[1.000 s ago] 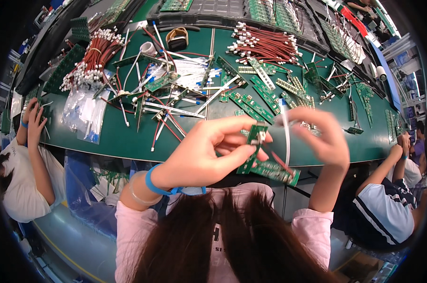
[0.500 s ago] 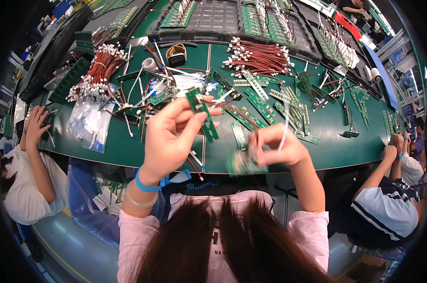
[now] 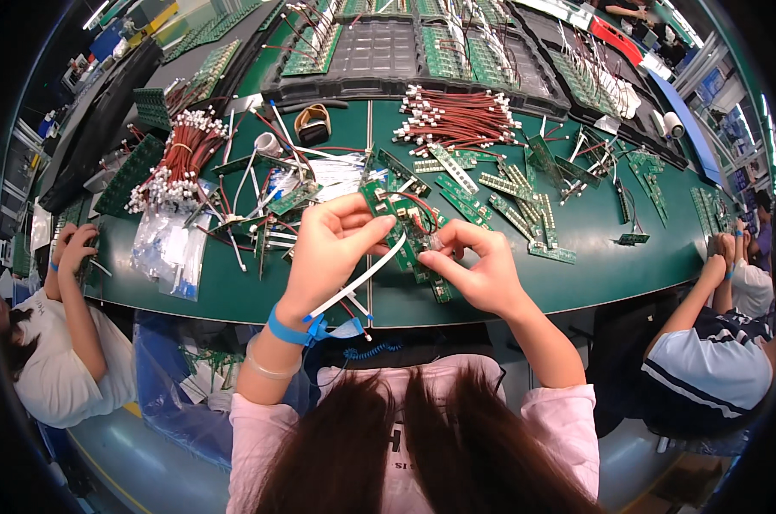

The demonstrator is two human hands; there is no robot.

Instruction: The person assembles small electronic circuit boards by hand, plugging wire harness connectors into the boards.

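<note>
1. Right now your left hand (image 3: 332,248) pinches a narrow green board (image 3: 379,204) by its upper end, above the near edge of the tabletop (image 3: 593,265). A flat white cable (image 3: 358,281) trails from under that hand toward your wrist.
2. Your right hand (image 3: 478,270) is closed around the lower boards (image 3: 418,253) and a small part I cannot make out. Thin red wires (image 3: 418,206) loop between your two hands.
3. Those wires look soft and fine. If you pull your hands apart too fast, the solder joints or plug could tear loose.
4. The board is rigid, thin and sharp-cornered, with small raised parts. Squeeze or twist it and you may bend pins or crack it.
5. The white cable is slick and springy. It hangs loose, so it could snag your blue wrist strap (image 3: 289,330) and drag the board out of your grip.
6. You hold the work right over the edge. If it slips, it may drop to your lap or the floor rather than the tabletop.
7. Loose green boards (image 3: 512,210) and a red wire bundle (image 3: 461,116) lie close behind. A careless sweep could tangle or scatter them.
</note>
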